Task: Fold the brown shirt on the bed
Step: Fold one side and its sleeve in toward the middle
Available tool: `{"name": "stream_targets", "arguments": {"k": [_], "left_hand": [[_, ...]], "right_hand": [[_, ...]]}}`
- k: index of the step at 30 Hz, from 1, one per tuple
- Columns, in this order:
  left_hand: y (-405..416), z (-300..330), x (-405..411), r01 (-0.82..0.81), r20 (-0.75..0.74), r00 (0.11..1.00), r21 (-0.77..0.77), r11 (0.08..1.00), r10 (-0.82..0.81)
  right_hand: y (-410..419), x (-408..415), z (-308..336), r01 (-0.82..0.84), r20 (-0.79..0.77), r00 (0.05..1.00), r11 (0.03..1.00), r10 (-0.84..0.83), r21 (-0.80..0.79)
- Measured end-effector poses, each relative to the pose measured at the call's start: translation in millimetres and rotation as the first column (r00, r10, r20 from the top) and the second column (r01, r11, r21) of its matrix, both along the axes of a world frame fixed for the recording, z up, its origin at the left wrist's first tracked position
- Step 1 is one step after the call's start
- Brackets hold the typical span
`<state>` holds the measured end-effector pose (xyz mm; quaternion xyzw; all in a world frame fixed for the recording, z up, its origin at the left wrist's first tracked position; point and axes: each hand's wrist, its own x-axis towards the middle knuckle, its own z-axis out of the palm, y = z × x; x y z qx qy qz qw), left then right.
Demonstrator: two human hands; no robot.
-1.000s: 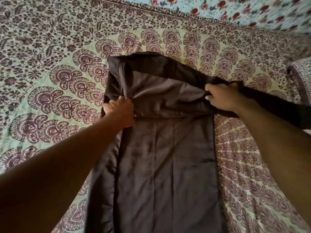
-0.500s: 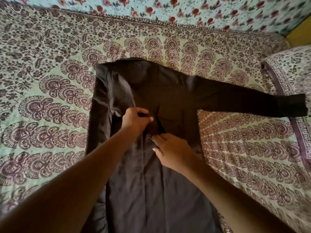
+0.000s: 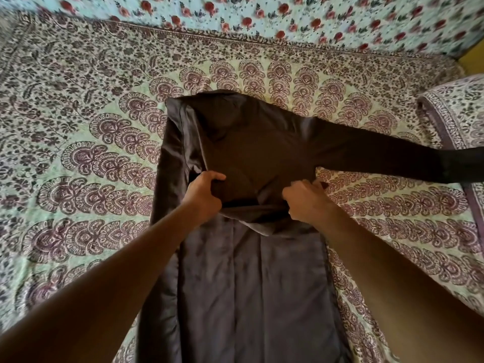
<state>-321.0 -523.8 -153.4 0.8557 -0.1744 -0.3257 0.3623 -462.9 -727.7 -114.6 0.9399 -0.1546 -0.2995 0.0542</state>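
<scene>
The shirt (image 3: 251, 284) lies lengthwise down the middle of the bed (image 3: 78, 158), its long lower part running back between the two forearms. Its upper part is doubled over toward the person, and both hands hold that folded edge. The left hand (image 3: 205, 199) has its fingers curled into the cloth at the fold's left end, thumb on top. The right hand (image 3: 305, 200) grips the fold's right end, knuckles up, fingers tucked under the fabric. Beyond the right hand one sleeve (image 3: 392, 155) stretches out flat to the right, its cuff reaching a pillow (image 3: 461, 113) at the edge. Past the hands, at the far side, a flowered cloth (image 3: 288, 19) runs across.
</scene>
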Motion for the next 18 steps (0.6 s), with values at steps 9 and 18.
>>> {"name": "stream_targets", "arguments": {"k": [9,18], "left_hand": [[38,22,-29,-0.174,-0.448,0.877,0.038,0.984,0.173],[88,-18,-88,-0.288,-0.544,0.821,-0.131,0.949,0.174]], "right_hand": [[96,-55,36,-0.003,0.033,0.999,0.976,-0.004,0.217],[208,-95,13,-0.031,0.016,1.000,0.896,0.027,0.443]]}}
